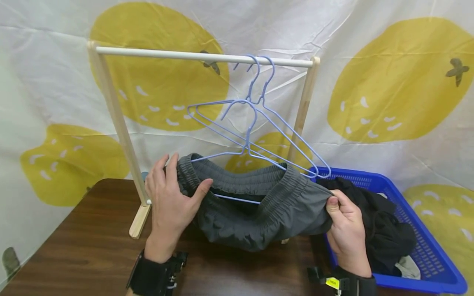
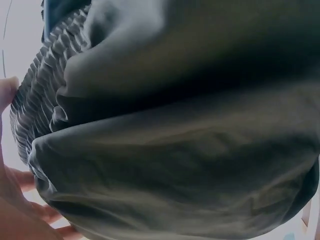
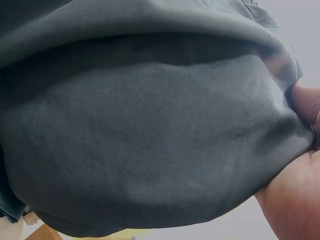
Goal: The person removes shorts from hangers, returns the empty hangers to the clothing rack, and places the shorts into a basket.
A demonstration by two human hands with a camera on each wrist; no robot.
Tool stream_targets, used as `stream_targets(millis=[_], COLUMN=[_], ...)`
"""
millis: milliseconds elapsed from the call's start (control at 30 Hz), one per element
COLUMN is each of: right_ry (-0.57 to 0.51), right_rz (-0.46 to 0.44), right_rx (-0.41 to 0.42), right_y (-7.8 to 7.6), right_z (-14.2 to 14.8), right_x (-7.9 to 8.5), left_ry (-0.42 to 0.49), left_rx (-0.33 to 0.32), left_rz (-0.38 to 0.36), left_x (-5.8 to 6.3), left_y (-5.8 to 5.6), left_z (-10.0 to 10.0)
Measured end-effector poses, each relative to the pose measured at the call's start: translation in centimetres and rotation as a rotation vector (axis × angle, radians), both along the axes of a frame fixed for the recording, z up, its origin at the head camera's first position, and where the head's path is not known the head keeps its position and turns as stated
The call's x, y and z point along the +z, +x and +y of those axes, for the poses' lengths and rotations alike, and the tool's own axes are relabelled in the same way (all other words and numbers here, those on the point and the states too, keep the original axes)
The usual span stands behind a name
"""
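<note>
Dark grey elastic-waist shorts (image 1: 296,205) hang over the brown table, their gathered waistband stretched around a blue hanger (image 1: 249,131). The hanger's shoulders and lower bar go inside the waist, and its hook stands up above. My left hand (image 1: 170,197) lies at the left end of the waistband, fingers extended along the outside and thumb across the front edge. On the other side, my right hand (image 1: 346,226) pinches the cloth between thumb and fingers, pulling it out to a point. Both wrist views are mostly filled by the shorts (image 2: 175,165), with the right thumb (image 3: 306,105) against the cloth.
Behind stands a small wooden rack with a white rail (image 1: 166,54), where two more blue hangers (image 1: 270,78) hang. A blue basket (image 1: 440,255) of dark clothes (image 1: 385,230) sits at the right. The rack's left foot (image 1: 140,222) rests on the table (image 1: 85,242).
</note>
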State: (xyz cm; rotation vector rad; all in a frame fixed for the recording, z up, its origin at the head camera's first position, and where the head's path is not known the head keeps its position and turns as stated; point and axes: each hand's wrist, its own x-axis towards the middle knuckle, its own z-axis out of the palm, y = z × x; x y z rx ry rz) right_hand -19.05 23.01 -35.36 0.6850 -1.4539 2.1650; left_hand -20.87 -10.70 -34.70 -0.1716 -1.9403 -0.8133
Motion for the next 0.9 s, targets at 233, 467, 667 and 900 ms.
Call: stream_targets(millis=[233,467,667,900], right_ry=[-0.028,0.035,0.134,0.353], right_rz=[0.038,-0.020,-0.058,-0.081], right_rx=[0.111,0.063,-0.011,-0.195], right_y=[-0.1,0.0,0.2,0.2], right_z=[0.5,0.7,1.0,1.7], right_x=[-0.2,-0.1,0.0,0.3], left_ry=[0.030,0.056,0.102,0.148], left_rx=[-0.002,0.014,-0.012,0.010], left_rz=[-0.004,0.056,0.057,0.086], left_x=[-0.4,-0.7,-0.6,-0.5], left_y=[-0.2,-0.5,-0.5,-0.6], left_z=[-0.3,-0.8,-1.0,-1.0])
